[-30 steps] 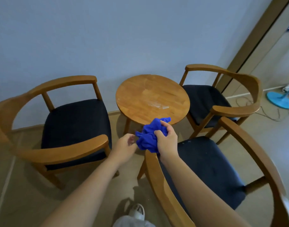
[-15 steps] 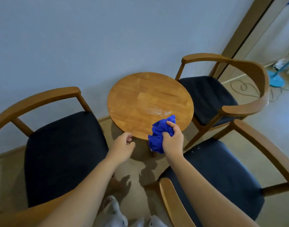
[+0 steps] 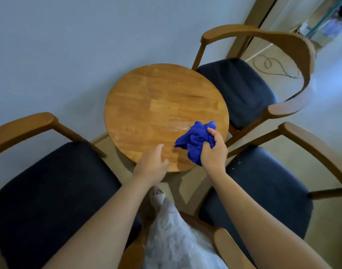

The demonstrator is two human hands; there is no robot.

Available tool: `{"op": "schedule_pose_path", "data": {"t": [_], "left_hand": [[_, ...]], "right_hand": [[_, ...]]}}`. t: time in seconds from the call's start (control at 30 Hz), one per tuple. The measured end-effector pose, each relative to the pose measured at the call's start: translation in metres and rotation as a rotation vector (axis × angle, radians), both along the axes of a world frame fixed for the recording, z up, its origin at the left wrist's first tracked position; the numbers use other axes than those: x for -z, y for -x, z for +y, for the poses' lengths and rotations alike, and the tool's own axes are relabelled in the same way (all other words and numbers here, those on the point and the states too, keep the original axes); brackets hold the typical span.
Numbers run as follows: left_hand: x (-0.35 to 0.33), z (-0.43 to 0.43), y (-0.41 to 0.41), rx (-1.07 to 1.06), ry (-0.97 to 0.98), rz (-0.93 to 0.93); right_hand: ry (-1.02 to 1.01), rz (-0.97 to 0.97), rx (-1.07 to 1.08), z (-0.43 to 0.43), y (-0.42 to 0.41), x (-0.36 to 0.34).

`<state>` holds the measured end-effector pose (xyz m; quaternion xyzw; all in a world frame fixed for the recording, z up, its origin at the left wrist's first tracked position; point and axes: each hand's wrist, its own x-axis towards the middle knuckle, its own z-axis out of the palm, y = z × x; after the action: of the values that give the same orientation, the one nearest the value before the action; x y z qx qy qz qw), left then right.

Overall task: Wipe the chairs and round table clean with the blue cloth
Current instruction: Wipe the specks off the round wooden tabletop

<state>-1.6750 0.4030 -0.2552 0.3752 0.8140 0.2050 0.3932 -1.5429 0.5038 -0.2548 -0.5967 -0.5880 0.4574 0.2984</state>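
Blue cloth (image 3: 193,141) is gripped in the right hand (image 3: 213,154); left hand (image 3: 151,167) hovers relaxed over round table (image 3: 156,105).

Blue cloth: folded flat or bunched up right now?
Bunched up: the blue cloth is a crumpled wad gripped in the right hand.

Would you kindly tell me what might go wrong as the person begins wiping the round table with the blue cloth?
The blue cloth is bunched in the right hand, so little fabric may meet the round table, and the whitish smear beside it might only spread. The pale specks on the near right chair seat are small and could be missed.
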Motion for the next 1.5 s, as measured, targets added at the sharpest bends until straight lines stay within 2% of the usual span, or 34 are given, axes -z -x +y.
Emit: {"op": "schedule_pose_path", "data": {"t": [0.1, 0.2, 0.27, 0.37, 0.47, 0.63, 0.8, 0.9, 1.07, 1.17, 1.3, 1.4, 1.5], "left_hand": [[0.020, 0.029, 0.017, 0.026, 0.019, -0.001], [0.051, 0.065, 0.028, 0.023, 0.038, -0.003], [0.077, 0.090, 0.032, 0.028, 0.079, 0.012], [0.116, 0.120, 0.035, 0.086, 0.127, 0.004], [0.141, 0.136, 0.040, 0.136, 0.103, 0.026], [0.163, 0.150, 0.064, 0.105, 0.053, 0.025], [0.178, 0.169, 0.109, 0.014, -0.003, 0.105], [0.184, 0.182, 0.142, -0.067, -0.006, 0.190], [0.190, 0.198, 0.185, -0.146, -0.002, 0.229], [0.191, 0.210, 0.203, -0.196, -0.008, 0.214], [0.193, 0.225, 0.223, -0.276, -0.012, 0.195], [0.198, 0.231, 0.232, -0.357, 0.009, 0.174], [0.201, 0.229, 0.238, -0.418, 0.029, 0.175]], "right_hand": [[-0.066, -0.061, 0.012, 0.033, 0.007, 0.022], [-0.085, -0.121, -0.089, 0.065, 0.012, 0.059], [-0.072, -0.256, -0.178, 0.086, 0.014, 0.096], [-0.025, -0.564, -0.272, 0.114, 0.017, 0.146], [0.004, -0.697, -0.362, 0.130, 0.029, 0.180], [-0.124, -0.603, -0.272, 0.140, 0.067, 0.218], [-0.314, -0.530, -0.471, 0.143, 0.151, 0.235], [-0.359, -0.513, -0.535, 0.155, 0.200, 0.240], [-0.439, -0.504, -0.485, 0.200, 0.251, 0.249], [-0.458, -0.498, -0.382, 0.245, 0.280, 0.253], [-0.322, -0.532, -0.312, 0.322, 0.322, 0.246], [-0.342, -0.565, -0.337, 0.365, 0.354, 0.245], [-0.394, -0.566, -0.448, 0.371, 0.383, 0.244]]}}
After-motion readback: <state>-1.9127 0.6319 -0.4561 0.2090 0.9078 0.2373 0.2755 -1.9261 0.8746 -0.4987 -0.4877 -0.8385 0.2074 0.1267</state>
